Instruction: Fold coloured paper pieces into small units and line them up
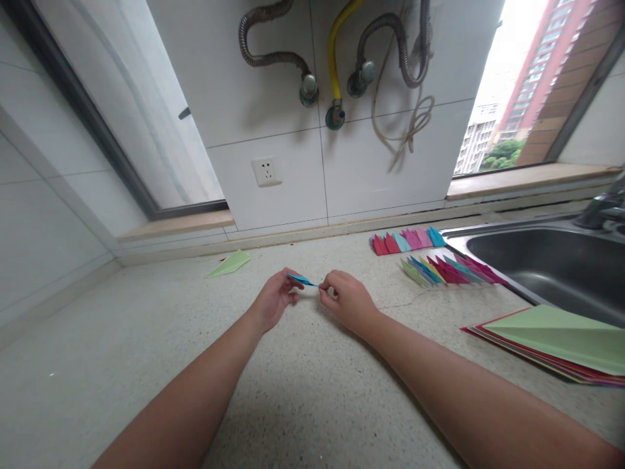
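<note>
A small folded blue paper piece (303,280) is held between both my hands just above the speckled countertop (293,391). My left hand (273,303) pinches its left end with the fingers closed. My right hand (344,299) pinches its right end, fingers curled together. Both forearms reach in from the bottom of the view.
A light green folded paper (229,263) lies at the back left. Two rows of folded coloured pieces (407,241) (449,269) sit right of my hands. A stack of coloured paper sheets (556,342) lies beside the steel sink (551,270). Hoses and a socket (266,172) are on the tiled wall.
</note>
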The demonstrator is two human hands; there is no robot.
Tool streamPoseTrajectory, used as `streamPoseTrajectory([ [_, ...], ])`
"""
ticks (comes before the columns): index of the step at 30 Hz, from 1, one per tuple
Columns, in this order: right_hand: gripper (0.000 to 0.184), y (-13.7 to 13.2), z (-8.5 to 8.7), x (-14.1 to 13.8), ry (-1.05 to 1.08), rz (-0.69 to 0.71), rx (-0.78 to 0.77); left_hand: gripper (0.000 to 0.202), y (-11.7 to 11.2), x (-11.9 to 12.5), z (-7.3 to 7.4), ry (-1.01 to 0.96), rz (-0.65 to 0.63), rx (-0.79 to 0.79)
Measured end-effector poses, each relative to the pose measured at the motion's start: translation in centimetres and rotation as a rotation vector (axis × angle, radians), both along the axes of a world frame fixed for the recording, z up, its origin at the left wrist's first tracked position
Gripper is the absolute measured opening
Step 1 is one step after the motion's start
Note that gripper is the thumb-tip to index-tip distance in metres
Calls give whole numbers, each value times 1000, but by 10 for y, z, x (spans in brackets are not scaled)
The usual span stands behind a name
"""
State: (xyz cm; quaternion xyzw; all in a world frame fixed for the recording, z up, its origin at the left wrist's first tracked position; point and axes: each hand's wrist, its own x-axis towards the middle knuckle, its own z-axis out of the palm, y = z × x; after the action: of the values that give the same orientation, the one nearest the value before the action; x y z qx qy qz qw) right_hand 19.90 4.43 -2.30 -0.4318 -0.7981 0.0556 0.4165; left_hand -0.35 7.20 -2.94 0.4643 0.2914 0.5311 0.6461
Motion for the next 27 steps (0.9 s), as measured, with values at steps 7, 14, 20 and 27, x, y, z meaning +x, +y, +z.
streamPoseTrajectory([
  [7, 6, 2, -2, 0, 27, -54, -32, 26, -2, -1, 1, 99, -7, 27],
  [14, 7, 5, -6, 0, 41, -61, -79, 27, -4, -1, 3, 160, -62, 41],
  [20, 5, 7, -7, 0, 31, -81, -136, 25, -3, 0, 0, 171, -64, 88],
  [27, 2, 9, -9, 1, 21, -54, -143, 17, -7, 9, 6, 373, 76, 327],
])
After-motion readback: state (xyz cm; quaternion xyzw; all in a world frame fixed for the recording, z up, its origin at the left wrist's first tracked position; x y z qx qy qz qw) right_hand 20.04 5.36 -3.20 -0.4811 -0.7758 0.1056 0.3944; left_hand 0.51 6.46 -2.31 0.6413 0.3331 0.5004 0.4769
